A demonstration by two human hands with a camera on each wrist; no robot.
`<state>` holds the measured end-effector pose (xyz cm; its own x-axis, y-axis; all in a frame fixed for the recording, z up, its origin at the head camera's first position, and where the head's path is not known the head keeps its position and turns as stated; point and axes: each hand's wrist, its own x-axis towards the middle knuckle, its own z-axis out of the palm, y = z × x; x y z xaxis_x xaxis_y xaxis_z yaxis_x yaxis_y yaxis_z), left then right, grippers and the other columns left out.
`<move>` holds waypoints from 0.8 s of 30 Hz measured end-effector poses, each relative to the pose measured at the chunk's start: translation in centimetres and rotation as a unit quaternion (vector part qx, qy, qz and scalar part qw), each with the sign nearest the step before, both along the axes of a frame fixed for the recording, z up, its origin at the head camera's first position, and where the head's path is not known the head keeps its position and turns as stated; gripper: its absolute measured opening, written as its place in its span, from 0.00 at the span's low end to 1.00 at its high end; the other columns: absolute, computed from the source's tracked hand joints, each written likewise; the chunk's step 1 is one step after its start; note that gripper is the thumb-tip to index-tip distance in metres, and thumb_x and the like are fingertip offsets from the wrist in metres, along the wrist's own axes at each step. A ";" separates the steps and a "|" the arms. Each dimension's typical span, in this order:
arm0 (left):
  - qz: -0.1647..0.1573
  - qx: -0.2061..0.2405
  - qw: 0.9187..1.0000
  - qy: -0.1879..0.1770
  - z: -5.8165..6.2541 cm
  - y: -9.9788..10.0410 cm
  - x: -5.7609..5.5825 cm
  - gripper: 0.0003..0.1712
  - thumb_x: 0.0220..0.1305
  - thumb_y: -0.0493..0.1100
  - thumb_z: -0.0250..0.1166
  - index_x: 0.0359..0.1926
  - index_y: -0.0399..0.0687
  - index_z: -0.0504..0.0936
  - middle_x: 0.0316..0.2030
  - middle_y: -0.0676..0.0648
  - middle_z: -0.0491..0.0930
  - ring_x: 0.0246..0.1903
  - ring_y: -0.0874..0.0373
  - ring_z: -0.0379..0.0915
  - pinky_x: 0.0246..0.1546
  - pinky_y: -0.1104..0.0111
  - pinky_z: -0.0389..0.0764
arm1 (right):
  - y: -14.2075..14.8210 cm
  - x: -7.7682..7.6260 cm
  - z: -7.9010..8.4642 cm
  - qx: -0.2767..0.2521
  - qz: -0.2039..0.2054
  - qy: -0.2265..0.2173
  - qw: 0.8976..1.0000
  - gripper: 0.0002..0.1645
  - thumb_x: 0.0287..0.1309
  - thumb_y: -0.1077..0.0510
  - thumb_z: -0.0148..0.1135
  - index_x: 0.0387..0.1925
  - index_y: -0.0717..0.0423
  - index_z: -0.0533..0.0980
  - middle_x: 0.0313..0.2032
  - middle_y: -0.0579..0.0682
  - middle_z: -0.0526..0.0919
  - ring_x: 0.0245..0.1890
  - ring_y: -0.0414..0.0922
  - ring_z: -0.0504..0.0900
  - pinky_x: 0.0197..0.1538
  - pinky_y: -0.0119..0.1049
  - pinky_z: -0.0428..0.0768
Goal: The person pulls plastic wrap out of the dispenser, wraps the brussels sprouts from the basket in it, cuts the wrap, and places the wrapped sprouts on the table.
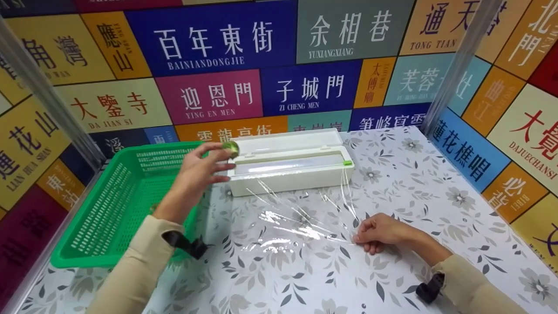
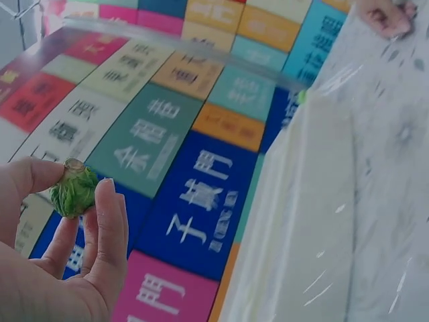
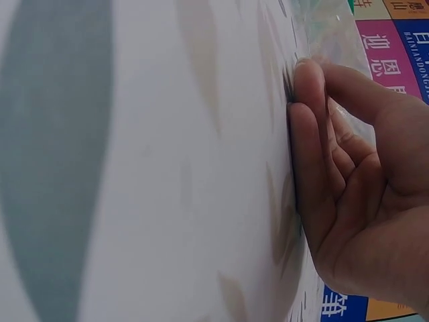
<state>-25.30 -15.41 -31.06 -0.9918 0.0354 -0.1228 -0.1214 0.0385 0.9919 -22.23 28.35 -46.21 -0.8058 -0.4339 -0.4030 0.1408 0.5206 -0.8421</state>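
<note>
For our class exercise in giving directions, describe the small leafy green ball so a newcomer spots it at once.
Find the large green plastic basket, then the open, long white box right of it. At the box's left end, the person's left hand pinches the small leafy green ball. Unlike both neighbours, it is tiny and held up.

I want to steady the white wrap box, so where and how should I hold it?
Probably grip the white wrap box by its short right end, coming from the right: its lid is tipped open at the back, clear film runs over the front, and the left hand and green basket crowd the left end.
</note>
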 end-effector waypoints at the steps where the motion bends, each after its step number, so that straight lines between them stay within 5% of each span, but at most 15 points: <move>1: -0.006 -0.002 1.000 -0.001 -0.3 0.5 0.2 0.24 0.69 0.48 0.65 0.62 0.49 0.72 0.56 0.42 0.81 0.49 0.53 0.84 0.42 0.67 0.87 | 0.0 0.0 0.0 0.002 0.000 0.001 1.000 0.13 0.60 0.53 0.70 0.32 0.60 0.80 0.20 0.44 0.84 0.18 0.36 0.81 0.24 0.26 0.80; 16: -0.070 -0.005 0.997 -0.020 -3.5 6.2 0.5 0.22 0.66 0.44 0.67 0.58 0.46 0.75 0.51 0.40 0.85 0.43 0.52 0.86 0.37 0.66 0.88 | -0.2 0.0 0.0 0.006 -0.012 0.004 1.000 0.14 0.61 0.51 0.68 0.30 0.58 0.79 0.18 0.44 0.83 0.17 0.36 0.79 0.21 0.25 0.77; 24: -0.116 -0.013 0.993 -0.020 -6.9 9.1 0.1 0.22 0.61 0.41 0.69 0.55 0.43 0.77 0.47 0.39 0.85 0.40 0.52 0.83 0.34 0.63 0.88 | -0.4 0.0 0.2 0.008 -0.011 0.003 1.000 0.15 0.62 0.50 0.68 0.29 0.58 0.78 0.18 0.43 0.83 0.16 0.35 0.79 0.20 0.25 0.77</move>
<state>-25.18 -6.27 -37.98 -0.9514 0.2595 -0.1660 -0.1457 0.0957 0.9847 -22.26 27.93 -46.02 -0.8172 -0.4100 -0.4051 0.1474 0.5308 -0.8346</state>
